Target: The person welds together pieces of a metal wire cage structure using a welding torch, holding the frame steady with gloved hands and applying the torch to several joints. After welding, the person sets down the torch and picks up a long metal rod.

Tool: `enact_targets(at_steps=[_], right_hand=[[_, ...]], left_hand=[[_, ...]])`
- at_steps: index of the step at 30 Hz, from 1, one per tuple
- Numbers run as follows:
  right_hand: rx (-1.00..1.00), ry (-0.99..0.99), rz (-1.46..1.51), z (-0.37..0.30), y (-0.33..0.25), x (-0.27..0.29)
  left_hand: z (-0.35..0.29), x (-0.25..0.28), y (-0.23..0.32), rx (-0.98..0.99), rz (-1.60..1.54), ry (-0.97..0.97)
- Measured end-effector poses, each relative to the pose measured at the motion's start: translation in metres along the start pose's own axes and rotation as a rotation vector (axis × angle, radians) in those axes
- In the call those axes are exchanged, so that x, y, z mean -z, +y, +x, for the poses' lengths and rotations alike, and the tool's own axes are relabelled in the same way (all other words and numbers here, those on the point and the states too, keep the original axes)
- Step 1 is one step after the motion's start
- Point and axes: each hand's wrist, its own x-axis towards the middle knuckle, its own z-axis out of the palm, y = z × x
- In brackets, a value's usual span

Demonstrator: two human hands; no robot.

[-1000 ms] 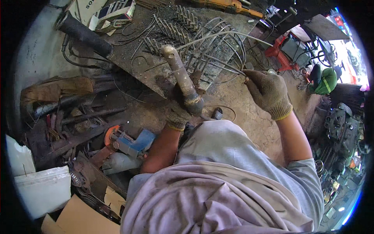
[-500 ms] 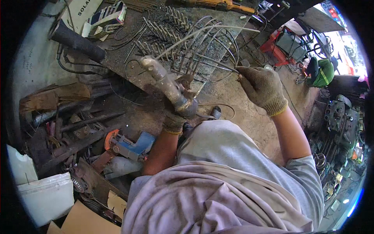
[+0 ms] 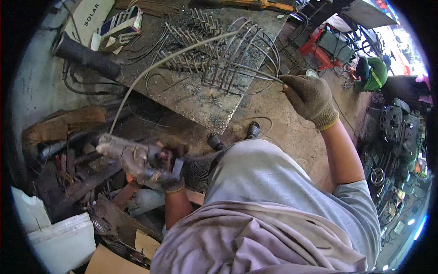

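My gloved left hand [image 3: 171,171], partly blurred, is closed around a worn welding electrode holder [image 3: 130,155] at the left of my body. A long grey welding rod [image 3: 157,64] rises from the holder's tip and reaches up and right, its far end over the table beside a wire frame. My gloved right hand [image 3: 310,98] pinches the end of a rod of that wire frame [image 3: 228,75], which is made of bent metal rods with rounded loops. The frame lies at the right edge of the metal table [image 3: 191,98].
Several upright metal pins [image 3: 191,36] crowd the table. A dark cylinder [image 3: 86,57] and an opened carton [image 3: 121,25] lie at its left. Scrap metal and white blocks [image 3: 61,239] fill the lower left. Machinery [image 3: 397,137] stands at right; a crouching person [image 3: 372,73] is beyond.
My left hand has swung the electrode holder and its rod down and left, away from the table. My right hand stays nearly in place, still gripping the wire frame.
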Motion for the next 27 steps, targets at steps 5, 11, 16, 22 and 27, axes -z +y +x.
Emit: enact_targets(at_steps=[5, 11, 16, 22, 27], right_hand=[[-0.002, 0.022, -0.028, 0.001, -0.003, 0.000], [-0.045, -0.032, -0.004, 0.005, -0.006, 0.005], [-0.055, -0.051, -0.023, 0.000, -0.002, 0.003], [-0.062, -0.089, -0.024, 0.004, -0.004, 0.005], [-0.072, -0.065, 0.010, 0.001, -0.003, 0.001]], left_hand=[[-0.007, 0.000, 0.031, 0.057, -0.198, 0.032], [-0.064, 0.122, 0.043, 0.104, -1.119, 0.138], [-0.018, 0.025, 0.068, 0.258, -1.757, 0.653], [-0.011, 0.014, 0.055, 0.096, -1.347, 0.296], [-0.010, -0.010, 0.053, 0.093, -1.331, 0.440]])
